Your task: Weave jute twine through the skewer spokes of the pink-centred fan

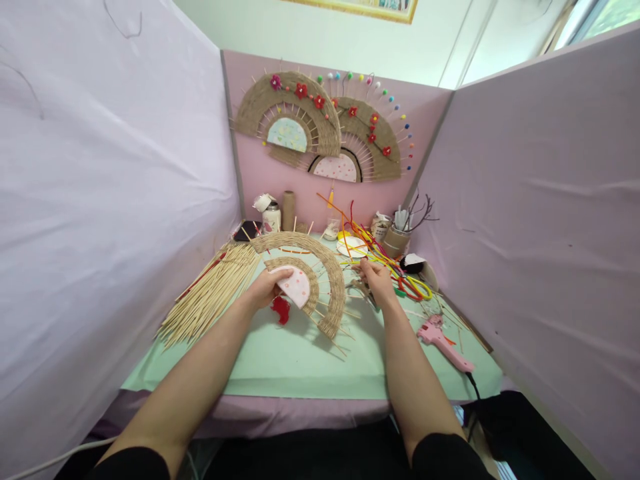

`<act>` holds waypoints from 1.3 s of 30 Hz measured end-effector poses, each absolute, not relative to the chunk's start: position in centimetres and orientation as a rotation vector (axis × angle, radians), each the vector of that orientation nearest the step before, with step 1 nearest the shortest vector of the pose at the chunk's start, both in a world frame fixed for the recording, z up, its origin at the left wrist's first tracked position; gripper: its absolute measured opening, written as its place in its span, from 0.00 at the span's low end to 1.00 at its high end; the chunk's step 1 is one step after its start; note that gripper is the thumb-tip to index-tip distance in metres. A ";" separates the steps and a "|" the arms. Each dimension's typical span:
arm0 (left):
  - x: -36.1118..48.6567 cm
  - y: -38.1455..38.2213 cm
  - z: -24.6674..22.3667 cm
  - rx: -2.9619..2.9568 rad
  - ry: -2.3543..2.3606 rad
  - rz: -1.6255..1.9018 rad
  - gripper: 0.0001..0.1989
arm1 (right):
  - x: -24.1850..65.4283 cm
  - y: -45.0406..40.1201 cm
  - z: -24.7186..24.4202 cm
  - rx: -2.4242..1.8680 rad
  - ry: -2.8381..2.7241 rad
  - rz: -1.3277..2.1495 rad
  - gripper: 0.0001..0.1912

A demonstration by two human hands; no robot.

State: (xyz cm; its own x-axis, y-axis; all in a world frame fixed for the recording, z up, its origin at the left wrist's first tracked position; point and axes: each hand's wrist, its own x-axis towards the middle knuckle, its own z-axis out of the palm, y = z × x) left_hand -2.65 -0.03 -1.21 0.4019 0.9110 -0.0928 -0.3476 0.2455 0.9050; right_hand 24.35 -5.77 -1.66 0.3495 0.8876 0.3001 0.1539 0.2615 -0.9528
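Two hands in view, both bare, inspected w/ the woven fan (336, 287) as landmark. For a sound hold, we judge the L hand (265, 287) should bear the weight at the fan's flat side, thumb light on the dotted panel (295, 293), b/c hard pressure there could crease it. We'd advise keeping the fan level & still, & lifting by the inner band, not by the sticks btwn bands, as these may bend or slip. The R hand (377, 280) would do best to approach from outside the outer band, clear of the stick ends; a snag could skew the weave.

Re fingers: L hand is closed on the fan, thumb on top of the panel, other fingers mostly hidden under it. R hand fingers are bent & look narrow at the tips; we cannot tell if they are closed, or on what.

Fan posn: in the L hand, its arch facing away & toward the R hand, which is to the right of the outer band, near but apart. Other items noted: red piece (281, 311) just below the fan's flat side; loose sticks (215, 293) left of fan; white plate (353, 247) beyond it, to the right; pipe cleaners (425, 288) right of it; pink glue gun (445, 343) farther right & nearer us, on the green tabletop (300, 373).
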 end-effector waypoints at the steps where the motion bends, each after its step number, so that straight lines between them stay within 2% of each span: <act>1: -2.6 -0.1 -1.1 0.955 0.731 0.992 0.08 | 24.4 -5.7 -1.7 -1.247 -1.114 0.594 0.24; 5: -2.5 -0.2 -0.8 0.958 0.752 1.061 0.09 | 24.7 -5.5 -1.8 -1.272 -1.083 0.404 0.22; 9: -2.4 0.0 -0.9 0.936 0.750 1.123 0.09 | 24.7 -5.7 -1.7 -1.236 -1.115 0.360 0.19; 14: -2.5 0.1 -0.9 0.907 0.691 1.131 0.08 | 24.4 -5.9 -1.8 -1.111 -1.174 0.562 0.19; 19: -2.8 -0.1 -0.6 0.850 0.626 1.142 0.09 | 24.0 -5.7 -2.0 -0.940 -1.111 0.805 0.24; 24: -3.0 0.2 -0.5 0.775 0.568 1.172 0.06 | 23.4 -5.8 -2.1 -0.960 -1.186 0.938 0.27; 31: -3.3 0.4 -0.1 0.666 0.497 1.237 0.05 | 23.2 -6.0 -2.2 -1.133 -1.320 0.826 0.15; 34: -3.5 0.3 0.1 0.632 0.497 1.240 0.05 | 23.5 -5.5 -2.5 -1.284 -1.355 0.607 0.13; 39: -4.0 0.4 0.2 0.625 0.531 1.293 0.07 | 25.7 -5.3 -2.3 -1.469 -0.983 -0.300 0.16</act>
